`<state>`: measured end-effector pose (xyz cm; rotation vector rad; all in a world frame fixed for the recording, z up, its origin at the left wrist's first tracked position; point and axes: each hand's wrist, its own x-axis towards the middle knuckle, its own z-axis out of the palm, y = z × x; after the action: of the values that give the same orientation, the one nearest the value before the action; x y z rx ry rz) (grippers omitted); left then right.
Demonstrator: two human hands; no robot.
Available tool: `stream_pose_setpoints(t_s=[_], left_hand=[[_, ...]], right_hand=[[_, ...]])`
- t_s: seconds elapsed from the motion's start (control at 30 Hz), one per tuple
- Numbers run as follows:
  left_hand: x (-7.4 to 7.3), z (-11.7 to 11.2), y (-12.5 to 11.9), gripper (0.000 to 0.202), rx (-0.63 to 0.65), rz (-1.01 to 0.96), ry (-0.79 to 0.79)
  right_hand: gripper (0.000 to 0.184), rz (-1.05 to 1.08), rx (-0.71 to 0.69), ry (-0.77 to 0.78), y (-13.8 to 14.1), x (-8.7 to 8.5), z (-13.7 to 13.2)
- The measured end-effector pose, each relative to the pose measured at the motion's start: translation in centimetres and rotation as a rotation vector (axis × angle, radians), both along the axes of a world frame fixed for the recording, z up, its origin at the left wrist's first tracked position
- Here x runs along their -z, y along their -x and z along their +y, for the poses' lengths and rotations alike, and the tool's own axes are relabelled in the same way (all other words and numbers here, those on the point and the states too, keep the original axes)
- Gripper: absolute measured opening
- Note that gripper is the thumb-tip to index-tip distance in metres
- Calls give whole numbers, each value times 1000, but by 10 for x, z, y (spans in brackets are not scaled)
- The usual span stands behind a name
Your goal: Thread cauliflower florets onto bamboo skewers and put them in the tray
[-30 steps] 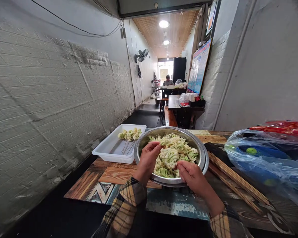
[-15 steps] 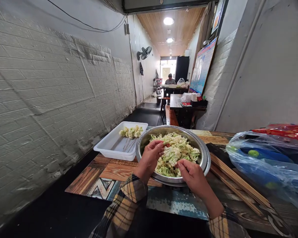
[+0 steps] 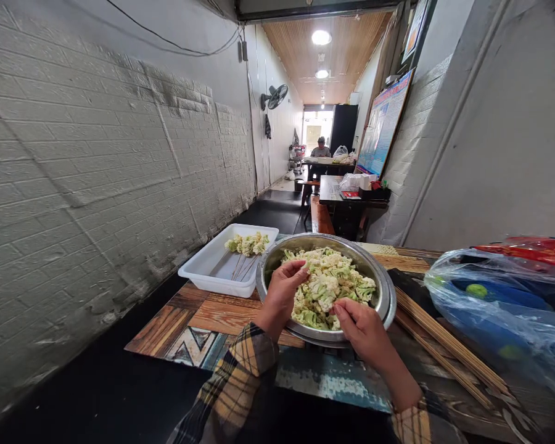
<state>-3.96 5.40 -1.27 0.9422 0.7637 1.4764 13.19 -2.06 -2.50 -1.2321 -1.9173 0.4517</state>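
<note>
- A person in plaid sleeves stands at the near edge of a patterned wooden worktop (image 3: pixel 222 317), both hands in a steel bowl (image 3: pixel 388 296) heaped with cauliflower florets (image 3: pixel 333 283).
- The left hand (image 3: pixel 284 290) curls over the heap's left side, fingertips pinched on a floret. The right hand (image 3: pixel 358 324) rests at the bowl's near rim with its fingers drawn together, and what they pinch cannot be made out.
- The bowl sits squarely before the person, so either hand reaches the heap without stretching.
- A white tray (image 3: pixel 203 271) lies just beside the bowl at the worktop's left edge. It holds a few skewered florets (image 3: pixel 248 244) bunched at its far end, sticks pointing back toward the person.
- A bundle of bamboo skewers (image 3: pixel 444 342) lies loose just right of the bowl, close to the right hand. A plastic bag (image 3: pixel 499 302) slumps beyond it toward the right edge.
- A white brick wall (image 3: pixel 97 185) runs down the left of the narrow room, with a wall fan (image 3: pixel 275 97) mounted high.
- Ceiling lights (image 3: pixel 321 37) lead to far tables, where another person (image 3: pixel 320 148) sits.
</note>
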Motion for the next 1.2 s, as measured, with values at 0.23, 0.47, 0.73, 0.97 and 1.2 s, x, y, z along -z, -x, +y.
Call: stream_pose_setpoints(t_s=[0.23, 0.47, 0.73, 0.97, 1.2], left_hand=[[0, 0, 1, 26, -59, -5, -8], [-4, 0, -1, 24, -110, -40, 32], [-3, 3, 0, 25, -157, -105, 73], [-2, 1, -3, 27, -128, -72, 54], [-4, -1, -2, 30, -132, -88, 68]], right_hand=[[34, 24, 7, 12, -1, 2, 1], [34, -20, -70, -2, -1, -3, -1], [35, -46, -115, 4, 0, -5, -2], [35, -37, -31, 17, 3, -2, 1], [35, -37, -24, 45, 4, -4, 1]])
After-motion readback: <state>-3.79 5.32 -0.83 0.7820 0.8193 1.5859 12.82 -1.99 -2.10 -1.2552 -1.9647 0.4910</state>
